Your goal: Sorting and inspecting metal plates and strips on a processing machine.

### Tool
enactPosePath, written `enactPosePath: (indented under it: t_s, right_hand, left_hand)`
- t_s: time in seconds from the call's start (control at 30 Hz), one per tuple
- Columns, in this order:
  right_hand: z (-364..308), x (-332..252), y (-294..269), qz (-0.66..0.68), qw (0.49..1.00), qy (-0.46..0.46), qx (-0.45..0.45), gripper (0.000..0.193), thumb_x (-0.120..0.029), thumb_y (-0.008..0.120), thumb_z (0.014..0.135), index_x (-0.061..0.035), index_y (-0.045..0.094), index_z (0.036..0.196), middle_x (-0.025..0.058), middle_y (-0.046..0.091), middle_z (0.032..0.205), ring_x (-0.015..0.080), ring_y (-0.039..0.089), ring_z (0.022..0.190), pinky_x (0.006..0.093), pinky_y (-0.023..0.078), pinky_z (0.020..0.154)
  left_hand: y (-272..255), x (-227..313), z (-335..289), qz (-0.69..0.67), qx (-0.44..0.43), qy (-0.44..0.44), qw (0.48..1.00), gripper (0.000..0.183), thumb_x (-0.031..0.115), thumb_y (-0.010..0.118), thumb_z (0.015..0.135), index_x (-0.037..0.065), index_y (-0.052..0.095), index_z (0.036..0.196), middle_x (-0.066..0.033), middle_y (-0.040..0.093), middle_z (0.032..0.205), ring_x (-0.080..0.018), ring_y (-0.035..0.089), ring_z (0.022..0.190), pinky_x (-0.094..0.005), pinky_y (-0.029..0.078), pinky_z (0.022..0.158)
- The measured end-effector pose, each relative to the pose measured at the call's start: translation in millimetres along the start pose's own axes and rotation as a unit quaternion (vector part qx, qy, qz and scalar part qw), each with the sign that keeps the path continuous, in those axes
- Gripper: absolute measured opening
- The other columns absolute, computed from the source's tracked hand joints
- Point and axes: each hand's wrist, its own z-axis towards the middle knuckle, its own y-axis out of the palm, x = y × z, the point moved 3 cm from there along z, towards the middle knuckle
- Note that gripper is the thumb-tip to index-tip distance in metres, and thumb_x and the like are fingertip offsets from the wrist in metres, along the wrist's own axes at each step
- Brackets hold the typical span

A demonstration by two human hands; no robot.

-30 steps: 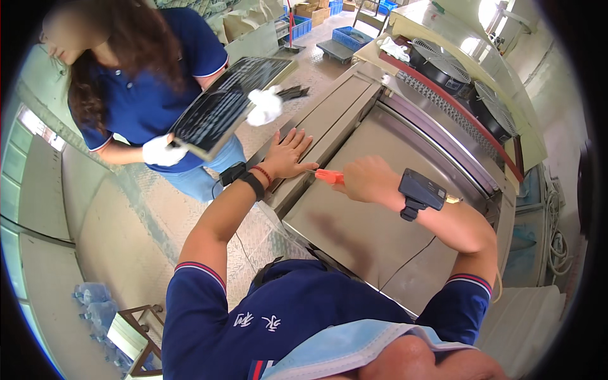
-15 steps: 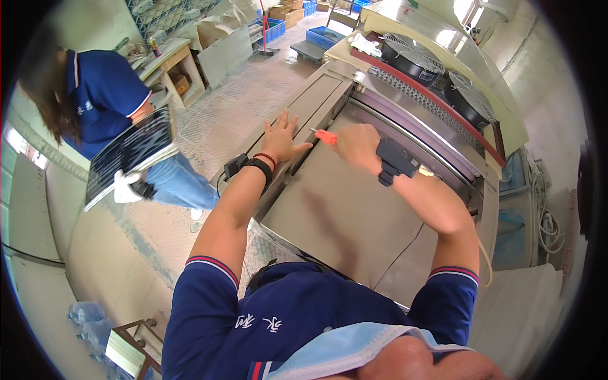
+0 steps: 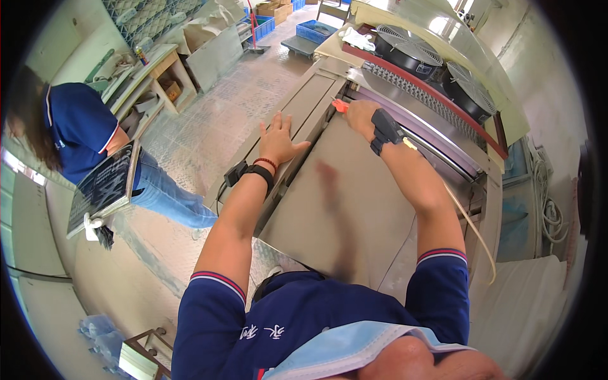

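My right hand is closed round an orange air blow gun. Its thin tip points left, at the far left corner of a smooth metal sheet in the machine bed. A pale hose trails from near my right wrist down past the forearm. On the machine's left metal rail rests my left hand, palm down with fingers spread and nothing held. The sheet carries a blurred reflection of my right arm. My right palm and the gun's grip are hidden from view.
Beyond the sheet are a roller, a red-edged bar and two round fans. At left a co-worker carries dark flat panels. A workbench and a blue crate stand farther back.
My right hand has moved farther away with the air blow gun, toward the sheet's far left corner. The co-worker has shifted left with the panels. My left hand stays on the rail.
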Motion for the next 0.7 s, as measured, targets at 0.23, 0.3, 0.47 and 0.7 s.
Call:
enactPosePath:
  t_s: [0.23,0.3,0.47,0.7]
  right_hand:
    - [-3.0,90.0,35.2,-0.108,0.991,0.026,0.075,0.016,-0.020,0.057,0.078,-0.0115,0.070,0.073,0.0122,0.068,0.070,0.0260,0.068,0.065,0.0388,0.051,0.052]
    - [-21.3,153.3,55.4,-0.236,0.968,0.037,0.075,0.010,-0.019,0.059,0.074,-0.0175,0.065,0.066,0.0072,0.065,0.064,0.0210,0.065,0.058,0.0356,0.044,0.043]
    - [-115.8,321.6,59.7,-0.060,0.963,0.261,0.038,0.031,-0.022,0.047,0.090,-0.0047,0.072,0.090,0.0199,0.069,0.089,0.0328,0.068,0.088,0.0436,0.053,0.073]
    - [-310.8,396.4,65.6,0.093,0.909,0.407,0.012,0.038,-0.034,0.050,0.089,-0.0017,0.070,0.091,0.0230,0.067,0.092,0.0379,0.066,0.091,0.0454,0.051,0.078]
  left_hand:
    - [3.0,-2.2,1.8,0.004,-0.012,0.004,1.000,0.094,0.063,0.061,0.074,0.003,0.035,0.142,-0.0203,0.029,0.149,-0.0283,0.032,0.137,-0.0509,0.013,0.113]
    - [2.3,2.0,5.1,0.016,-0.008,0.004,1.000,0.095,0.063,0.061,0.074,0.002,0.035,0.142,-0.0204,0.029,0.149,-0.0285,0.032,0.137,-0.0513,0.013,0.113]
    - [0.6,1.7,7.6,0.016,0.020,-0.002,1.000,0.092,0.061,0.063,0.072,0.003,0.039,0.139,-0.0204,0.031,0.148,-0.0270,0.032,0.137,-0.0518,0.014,0.113]
    - [12.6,0.9,6.3,0.021,0.034,0.016,0.999,0.101,0.070,0.057,0.072,-0.003,0.037,0.139,-0.0250,0.033,0.145,-0.0364,0.030,0.137,-0.0570,0.015,0.112]
